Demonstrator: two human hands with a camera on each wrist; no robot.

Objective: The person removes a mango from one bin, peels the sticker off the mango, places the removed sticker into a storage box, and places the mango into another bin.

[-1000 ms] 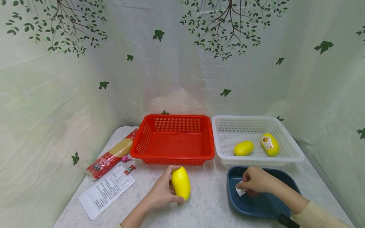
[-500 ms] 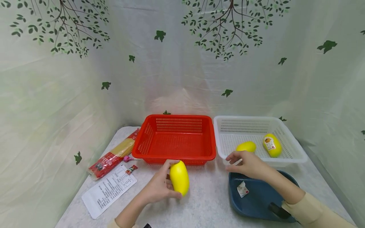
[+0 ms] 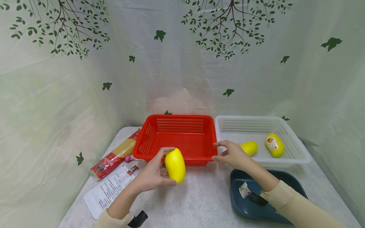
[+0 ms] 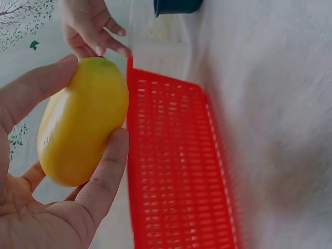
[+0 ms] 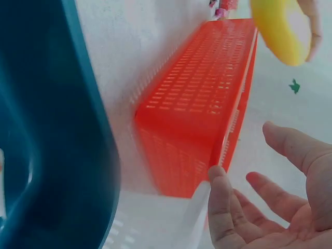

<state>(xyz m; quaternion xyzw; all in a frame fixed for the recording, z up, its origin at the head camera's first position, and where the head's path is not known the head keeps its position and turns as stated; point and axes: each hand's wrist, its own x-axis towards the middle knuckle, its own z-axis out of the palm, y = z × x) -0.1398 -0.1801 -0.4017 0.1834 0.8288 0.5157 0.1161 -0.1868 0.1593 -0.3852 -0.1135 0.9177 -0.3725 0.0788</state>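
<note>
My left hand [image 3: 152,174] grips a yellow mango [image 3: 175,165] between thumb and fingers, raised just in front of the red basket [image 3: 182,142]. In the left wrist view the mango [image 4: 85,122] has a greenish tip. My right hand [image 3: 235,155], with nothing in it, has its fingers spread at the red basket's right edge, over the white basket's near left corner. From the right wrist view, a fingertip [image 5: 217,174] is at the red rim; contact is uncertain. Inside the white basket [image 3: 262,162] lie a plain mango [image 3: 250,148] and a mango with a label [image 3: 275,145].
A dark blue basin [image 3: 242,210] at front right holds a small crumpled paper [image 3: 244,190]. On the left lie a red-and-yellow long packet [image 3: 114,156], a pink lollipop [image 3: 129,159], a small red sachet [image 3: 132,170] and a printed sheet [image 3: 109,191].
My right hand let go of the crumpled paper in the basin, then moved up and left to the red basket's edge. The left hand has lifted the mango toward the basket.
</note>
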